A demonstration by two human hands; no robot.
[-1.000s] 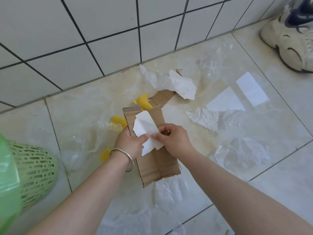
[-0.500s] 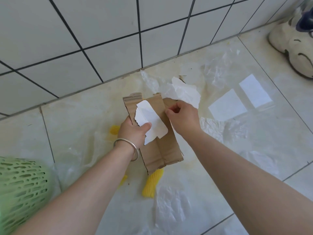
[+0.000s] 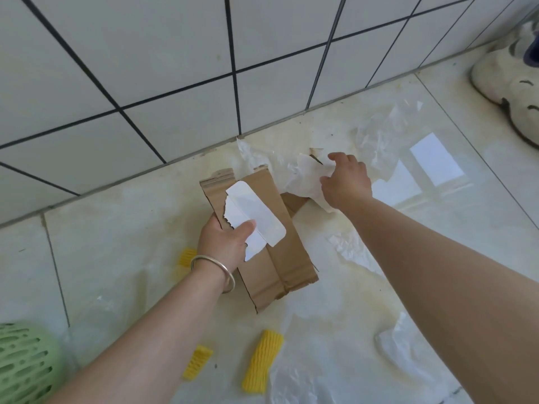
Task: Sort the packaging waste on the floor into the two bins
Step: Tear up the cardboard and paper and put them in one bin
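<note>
The left hand (image 3: 226, 243) holds a flattened piece of brown cardboard (image 3: 277, 258) above the floor, and the thumb presses a torn white card (image 3: 253, 220) flat against the cardboard's upper face. The other fingers are under the cardboard and cannot be seen. A silver bangle (image 3: 214, 271) sits on the left wrist.

The right hand (image 3: 345, 182) reaches forward, near the base of the tiled wall (image 3: 175, 68). Its fingers are curled and close on the edge of a crumpled white paper (image 3: 306, 179), which lies on the floor partly over a second piece of brown cardboard (image 3: 293, 204). Whether the paper is already lifted cannot be told.

More waste lies around on the pale floor tiles (image 3: 102, 228). Three yellow foam nets are there: one (image 3: 186, 257) just left of the left wrist, one (image 3: 197, 361) under the left forearm, and one (image 3: 262, 361) below the held cardboard. Thin clear plastic film (image 3: 376, 138) is spread near the wall beyond the right hand, and more film (image 3: 294, 383) lies at the bottom of the view. Two flat white sheets (image 3: 436, 158) lie to the right of the right hand.

A green perforated bin (image 3: 23, 365) is at the lower left corner, well apart from both hands. A worn white shoe (image 3: 513, 94) stands at the right edge.
</note>
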